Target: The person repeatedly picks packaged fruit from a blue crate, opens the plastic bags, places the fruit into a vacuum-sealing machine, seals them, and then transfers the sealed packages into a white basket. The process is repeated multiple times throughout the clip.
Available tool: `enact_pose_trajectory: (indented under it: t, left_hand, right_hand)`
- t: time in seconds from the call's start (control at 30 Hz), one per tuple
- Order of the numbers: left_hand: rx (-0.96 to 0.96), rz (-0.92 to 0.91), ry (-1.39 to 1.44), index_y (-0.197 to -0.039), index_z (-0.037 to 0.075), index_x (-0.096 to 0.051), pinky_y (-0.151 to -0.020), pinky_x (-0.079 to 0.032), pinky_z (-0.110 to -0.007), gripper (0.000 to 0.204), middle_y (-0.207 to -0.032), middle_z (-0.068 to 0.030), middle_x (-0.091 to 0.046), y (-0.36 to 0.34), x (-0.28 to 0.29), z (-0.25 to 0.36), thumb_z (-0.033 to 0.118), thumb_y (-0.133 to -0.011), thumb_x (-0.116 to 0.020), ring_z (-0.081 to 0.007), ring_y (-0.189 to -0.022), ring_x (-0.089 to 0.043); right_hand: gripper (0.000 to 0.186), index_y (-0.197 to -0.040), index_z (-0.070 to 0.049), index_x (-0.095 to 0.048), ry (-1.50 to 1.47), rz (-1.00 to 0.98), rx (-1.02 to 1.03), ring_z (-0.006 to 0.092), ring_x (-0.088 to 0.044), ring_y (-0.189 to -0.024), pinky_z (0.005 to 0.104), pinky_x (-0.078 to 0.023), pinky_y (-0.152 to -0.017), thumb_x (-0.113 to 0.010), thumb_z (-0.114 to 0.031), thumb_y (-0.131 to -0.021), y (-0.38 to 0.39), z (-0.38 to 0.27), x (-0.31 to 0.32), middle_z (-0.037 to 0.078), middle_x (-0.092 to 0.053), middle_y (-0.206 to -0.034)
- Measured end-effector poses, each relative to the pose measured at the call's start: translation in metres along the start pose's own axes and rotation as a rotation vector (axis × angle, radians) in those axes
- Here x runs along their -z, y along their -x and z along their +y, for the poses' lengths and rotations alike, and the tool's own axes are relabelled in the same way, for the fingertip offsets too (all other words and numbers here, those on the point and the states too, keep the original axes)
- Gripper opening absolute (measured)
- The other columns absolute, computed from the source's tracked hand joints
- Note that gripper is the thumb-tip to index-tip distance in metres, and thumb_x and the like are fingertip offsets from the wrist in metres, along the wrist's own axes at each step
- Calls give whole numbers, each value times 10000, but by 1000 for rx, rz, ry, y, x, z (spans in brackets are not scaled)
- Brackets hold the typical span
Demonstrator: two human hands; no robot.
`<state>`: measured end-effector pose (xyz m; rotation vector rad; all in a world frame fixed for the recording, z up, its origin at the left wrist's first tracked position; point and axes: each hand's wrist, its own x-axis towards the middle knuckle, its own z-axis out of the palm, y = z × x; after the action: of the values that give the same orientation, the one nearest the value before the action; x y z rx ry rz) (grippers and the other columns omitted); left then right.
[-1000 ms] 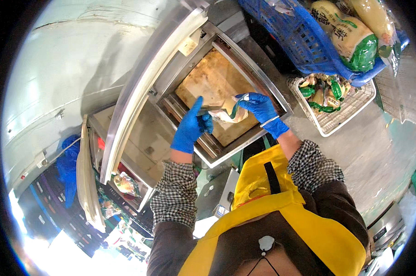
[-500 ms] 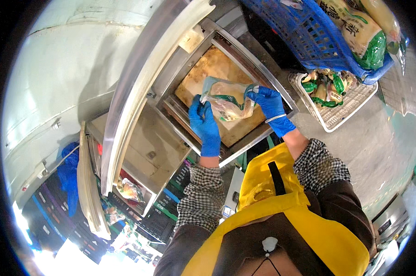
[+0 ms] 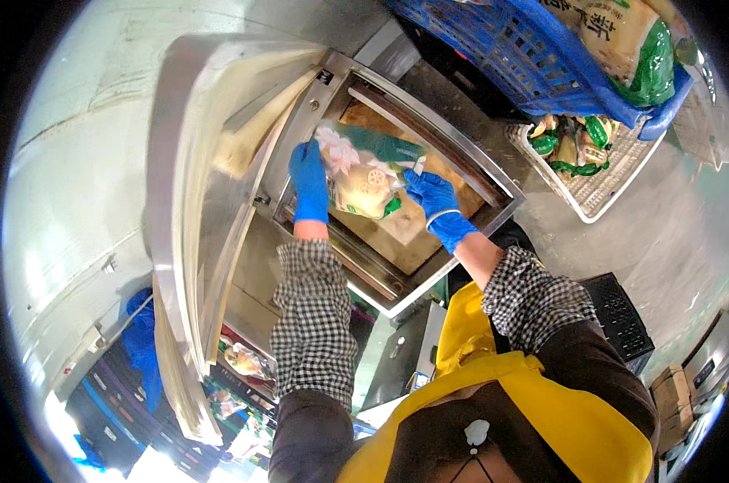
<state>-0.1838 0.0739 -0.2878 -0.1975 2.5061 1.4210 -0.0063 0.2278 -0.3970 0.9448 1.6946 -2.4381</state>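
A clear plastic food bag (image 3: 364, 183), printed with pink flowers and a green band, is stretched between my hands above the open chamber of a metal machine that looks like a vacuum sealer (image 3: 415, 291). Pale contents show through its lower part. My left hand (image 3: 308, 181), in a blue glove, grips the bag's left edge. At the upper right corner, my gloved right hand (image 3: 435, 200) pinches the bag between thumb and fingers; a pale band circles that wrist. Under the bag lies the chamber's stained tan plate (image 3: 398, 240). The machine's thick clear lid (image 3: 175, 153) stands raised on the left.
A blue plastic basket (image 3: 493, 52) with filled bags (image 3: 634, 48) leans in at the upper right. Below it, a white crate (image 3: 570, 201) holds several green-and-tan packages (image 3: 574, 145). A black crate (image 3: 618, 314) stands right of my yellow apron (image 3: 469, 322).
Both hands have moved left with the bag, which has turned so that its pink flower print shows. The whole view has shifted, and more of the raised lid's inner side is visible.
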Motion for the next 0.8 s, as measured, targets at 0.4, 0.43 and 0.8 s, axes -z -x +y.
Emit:
enact_pose_trajectory:
  t: [0.4,0.43,0.8]
  left_hand:
    - [-90,-279,-467,-805,-24,-604,-649,-454,-403,406,-816,-232,-605,-94,-74,-43,341,-851,-432,-335,-773,-599]
    - [-107,-228,-520,-835,-31,-608,-670,-458,-402,452,-841,-238,-608,-89,-86,-22,385,-852,-432,-343,-797,-600]
    - [181,-271,-473,-930,-62,-610,-766,-446,-401,738,-924,-259,-611,-85,-101,2,634,-687,-576,-346,-894,-601]
  right_hand:
    - [146,-938,-176,-605,-993,250,-731,172,-529,-887,396,-427,-855,-640,-234,-809,-3,-49,-4,0,-581,-894]
    - [149,-933,-177,-604,-1009,249,-732,175,-529,-883,393,-428,-853,-646,-239,-804,-6,-46,-3,1,-581,-897]
    - [234,-972,-189,-579,-967,279,-796,169,-505,-838,364,-425,-855,-663,-310,-790,-6,-56,2,5,-552,-879]
